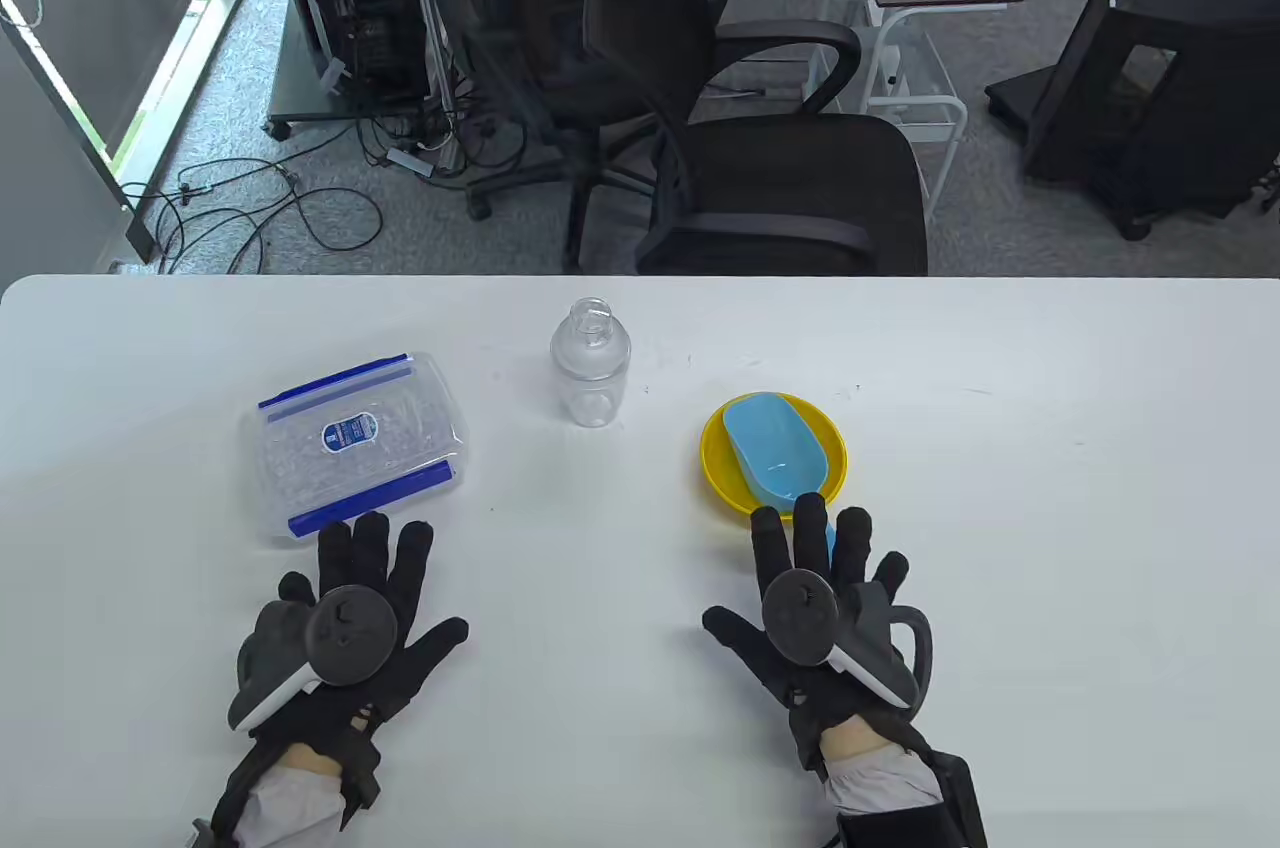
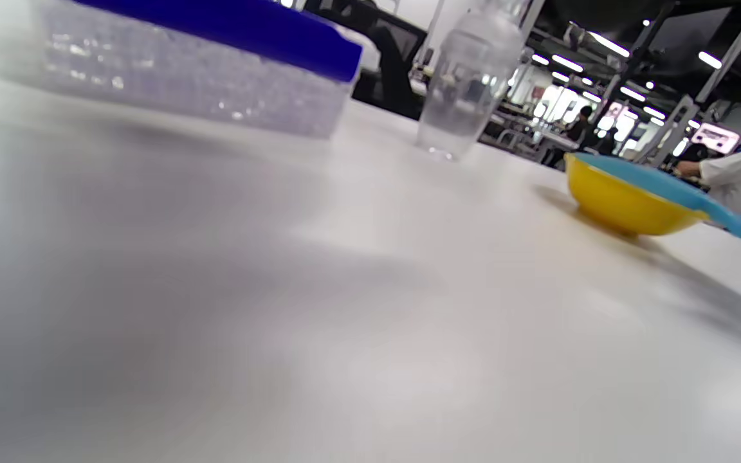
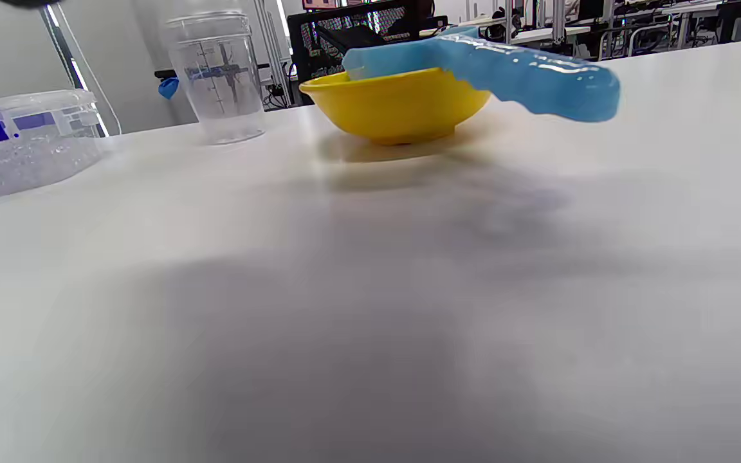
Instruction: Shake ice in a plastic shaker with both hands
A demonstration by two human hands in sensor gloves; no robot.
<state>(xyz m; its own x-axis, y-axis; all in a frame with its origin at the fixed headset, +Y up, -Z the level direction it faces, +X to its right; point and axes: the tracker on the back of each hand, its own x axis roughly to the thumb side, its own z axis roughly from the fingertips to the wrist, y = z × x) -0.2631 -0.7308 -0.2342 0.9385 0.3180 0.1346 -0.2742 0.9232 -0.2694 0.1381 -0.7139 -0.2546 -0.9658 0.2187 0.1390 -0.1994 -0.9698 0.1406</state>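
A clear plastic shaker (image 1: 590, 365) stands upright at the table's middle, its top open; it also shows in the left wrist view (image 2: 467, 77) and right wrist view (image 3: 219, 77). A clear lidded box of ice with blue clips (image 1: 352, 443) lies to its left. A blue scoop (image 1: 775, 458) rests in a yellow bowl (image 1: 722, 473) to the right, its handle sticking out toward me (image 3: 525, 74). My left hand (image 1: 365, 578) lies flat and open just in front of the box. My right hand (image 1: 815, 558) lies flat and open in front of the bowl, fingertips over the scoop handle.
The white table (image 1: 1050, 508) stretches wide to the right and in front of the hands. Black office chairs (image 1: 760, 178) stand beyond the far edge. The box (image 2: 203, 71) and bowl (image 2: 621, 199) show low in the left wrist view.
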